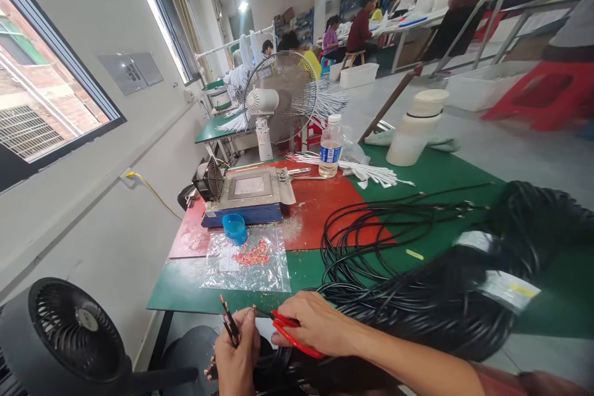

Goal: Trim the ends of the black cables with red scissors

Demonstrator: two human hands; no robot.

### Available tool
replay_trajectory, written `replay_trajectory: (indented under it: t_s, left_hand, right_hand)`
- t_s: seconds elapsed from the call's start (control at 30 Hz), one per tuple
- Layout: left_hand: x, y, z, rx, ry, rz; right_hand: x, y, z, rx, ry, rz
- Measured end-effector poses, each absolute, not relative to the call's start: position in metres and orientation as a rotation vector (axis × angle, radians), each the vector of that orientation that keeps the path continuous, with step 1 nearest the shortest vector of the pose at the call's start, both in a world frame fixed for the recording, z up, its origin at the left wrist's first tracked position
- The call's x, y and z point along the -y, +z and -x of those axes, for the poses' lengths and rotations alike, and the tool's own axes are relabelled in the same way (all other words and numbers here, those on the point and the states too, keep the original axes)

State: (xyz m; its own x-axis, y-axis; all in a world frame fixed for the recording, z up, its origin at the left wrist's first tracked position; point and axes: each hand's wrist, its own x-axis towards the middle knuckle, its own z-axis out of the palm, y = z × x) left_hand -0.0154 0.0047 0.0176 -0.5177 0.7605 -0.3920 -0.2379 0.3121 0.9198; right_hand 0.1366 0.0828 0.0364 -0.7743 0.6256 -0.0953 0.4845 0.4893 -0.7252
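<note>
At 2–3 o'clock from the hands: black cable bundle (431,297), long axis same way, right hand (304,322) nearer. Right wraps red-handled cutters (297,337), tips at 10 — left hand (236,346) closed on black cable ends (229,325), pointing 11. At 12: blue cup (235,230), contents unclear; red bits (253,253) at its 5.

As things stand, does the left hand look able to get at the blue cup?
Probably not for a pickup: the left hand is closed on dark cable ends. The way itself looks free, though; just a plastic bag and small red bits lie between it and the blue cup.
</note>
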Motion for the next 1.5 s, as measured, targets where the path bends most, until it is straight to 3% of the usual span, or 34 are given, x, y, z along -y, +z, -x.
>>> replay_trajectory:
  t_s: [0.5, 0.8, 0.97, 1.3, 1.5]
  left_hand:
    - [-0.036, 0.017, 0.023, -1.609, 1.405, -0.486]
    - [-0.024, 0.021, 0.028, -1.5, 1.471, -0.515]
    - [-0.015, 0.024, 0.025, -1.504, 1.48, -0.509]
    - [-0.01, 0.018, 0.017, -1.452, 1.478, -0.534]
    - [-0.008, 0.018, 0.009, -1.388, 1.466, -0.479]
  right_hand:
    - [-0.104, 0.02, -0.121, 2.481, 1.109, 1.158]
    - [-0.108, 0.022, -0.104, 1.607, 2.018, 0.887]
    - [-0.103, 0.032, -0.094, 1.467, 2.173, 0.777]
    - [-0.08, 0.03, -0.099, 1.514, 2.061, 0.682]
    - [-0.073, 0.03, -0.105, 1.873, 1.413, 0.833]
